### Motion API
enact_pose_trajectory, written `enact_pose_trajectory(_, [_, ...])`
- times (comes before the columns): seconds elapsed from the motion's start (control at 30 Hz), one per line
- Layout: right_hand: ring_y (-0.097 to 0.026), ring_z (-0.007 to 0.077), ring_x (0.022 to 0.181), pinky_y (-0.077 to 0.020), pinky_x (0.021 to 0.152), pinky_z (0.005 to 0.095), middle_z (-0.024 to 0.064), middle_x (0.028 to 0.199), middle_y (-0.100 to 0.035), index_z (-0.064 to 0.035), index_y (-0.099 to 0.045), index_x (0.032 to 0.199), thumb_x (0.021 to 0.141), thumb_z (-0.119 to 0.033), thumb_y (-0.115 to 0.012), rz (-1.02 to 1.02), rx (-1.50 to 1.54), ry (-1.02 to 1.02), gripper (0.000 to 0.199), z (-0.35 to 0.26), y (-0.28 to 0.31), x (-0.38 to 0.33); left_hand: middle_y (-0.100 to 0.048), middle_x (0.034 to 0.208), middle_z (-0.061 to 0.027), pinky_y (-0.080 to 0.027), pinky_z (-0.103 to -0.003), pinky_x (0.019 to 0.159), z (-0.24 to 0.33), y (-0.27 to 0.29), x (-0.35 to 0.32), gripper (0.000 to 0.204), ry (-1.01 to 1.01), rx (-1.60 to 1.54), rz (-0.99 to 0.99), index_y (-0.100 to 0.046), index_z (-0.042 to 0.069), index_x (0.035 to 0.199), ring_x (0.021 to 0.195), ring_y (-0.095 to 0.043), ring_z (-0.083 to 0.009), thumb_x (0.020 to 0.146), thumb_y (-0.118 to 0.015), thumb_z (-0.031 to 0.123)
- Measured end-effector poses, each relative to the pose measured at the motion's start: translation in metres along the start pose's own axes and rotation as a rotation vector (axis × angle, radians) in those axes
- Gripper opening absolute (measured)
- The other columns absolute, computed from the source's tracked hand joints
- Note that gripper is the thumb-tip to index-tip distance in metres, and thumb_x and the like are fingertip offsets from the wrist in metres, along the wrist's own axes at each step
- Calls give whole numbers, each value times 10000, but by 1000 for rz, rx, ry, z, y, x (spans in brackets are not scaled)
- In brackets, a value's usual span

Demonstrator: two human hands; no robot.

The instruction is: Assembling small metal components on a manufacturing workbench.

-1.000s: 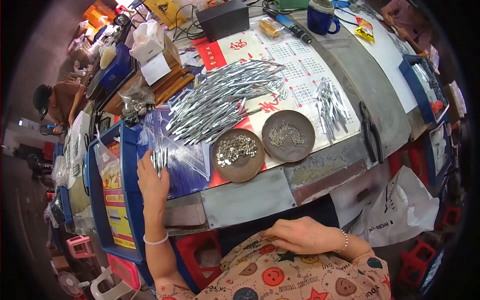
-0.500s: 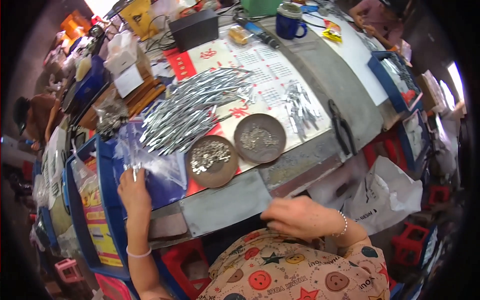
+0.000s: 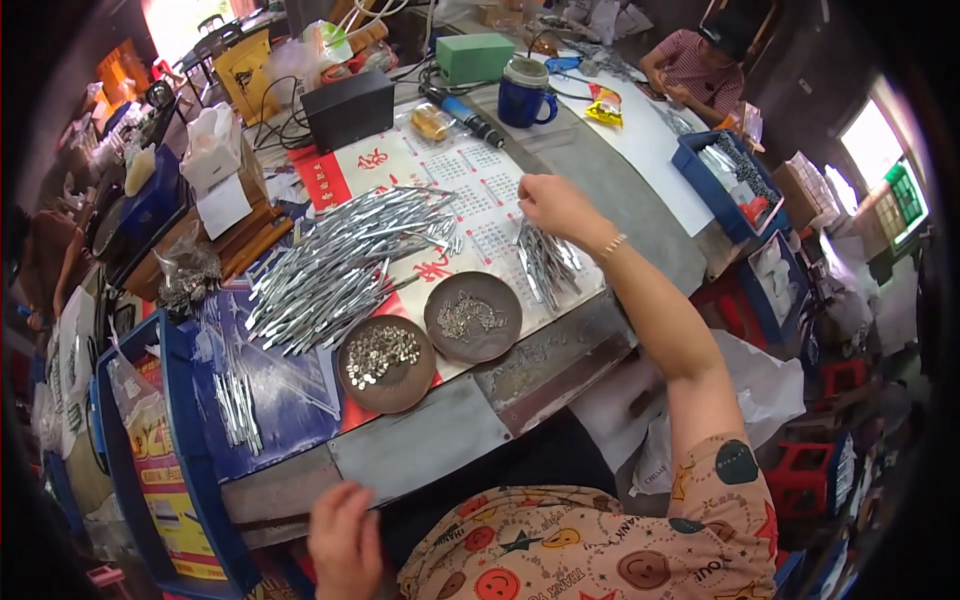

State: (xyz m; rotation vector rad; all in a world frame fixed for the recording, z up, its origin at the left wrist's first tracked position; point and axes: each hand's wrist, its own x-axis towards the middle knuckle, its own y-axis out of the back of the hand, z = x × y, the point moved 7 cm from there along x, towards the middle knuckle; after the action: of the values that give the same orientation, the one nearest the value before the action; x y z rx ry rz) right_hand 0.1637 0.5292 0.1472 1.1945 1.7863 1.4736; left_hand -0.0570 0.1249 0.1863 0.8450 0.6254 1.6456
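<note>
My right hand (image 3: 560,208) reaches forward over the top of a small pile of silvery metal strips (image 3: 545,265) on the calendar sheet. Its fingers are curled together, and whatever they may hold is hidden. Close to my body, past the table's front edge, my left hand (image 3: 345,535) is slightly blurred, its fingers apart and empty. A small bundle of silvery strips (image 3: 237,412) lies on the blue sheet (image 3: 290,440) at the left. A large heap of similar strips (image 3: 340,260) covers the middle. Two round brown dishes hold small metal parts: shiny pieces (image 3: 380,355) and finer pieces (image 3: 470,315).
A blue tray (image 3: 185,400) stands along the left edge. Farther back are a black box (image 3: 348,110), a blue mug (image 3: 525,95), a blue pen-shaped tool (image 3: 465,115) and a green box (image 3: 475,58). A co-worker (image 3: 697,70) sits at the far right behind a parts bin (image 3: 730,180).
My left hand has let go of the strips on the blue sheet and drawn back toward me. My right hand has moved from my lap forward to the small strip pile. The view has shifted.
</note>
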Motion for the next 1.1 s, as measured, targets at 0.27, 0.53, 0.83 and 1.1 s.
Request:
enact_pose_trajectory(0.27, [-636,320,988,-513,824,409,188,1065,-647,-3,-631,1024,799,-94,-537,-219,-223,-226,260,-6,-37,38,-594,1043,-203,-484,-362,809,31,-34,-11,247,55,-364,-133,-599,-3,1075,948,-596,-352,834,-558,-39])
enact_pose_trajectory(0.53, [-630,347,976,-506,822,423,254,1023,-634,83,-500,1135,770,-65,-521,-266,-146,-138,394,-32,-46,38,-609,1010,-192,-491,-357,791,40,-35,-2,242,-19,-434,-88,-602,-7,1053,914,-609,-343,821,-564,-65])
enact_pose_trajectory(0.83, [-598,316,781,-492,663,397,137,859,-570,-48,-532,972,742,-26,-580,-187,458,525,236,-187,43,-135,-603,1062,-175,-490,-308,803,27,-44,15,270,72,-589,163,-513,-45,1145,903,-615,-233,877,-532,-27])
enact_pose_trajectory(1.1, [-605,318,770,-499,655,369,137,857,-570,-31,-528,1006,791,-82,-583,-494,958,612,227,-209,25,-193,-593,1003,-132,-463,-268,817,21,-89,19,469,178,-858,-89,-314,-35,1343,900,-587,-171,897,-457,-46])
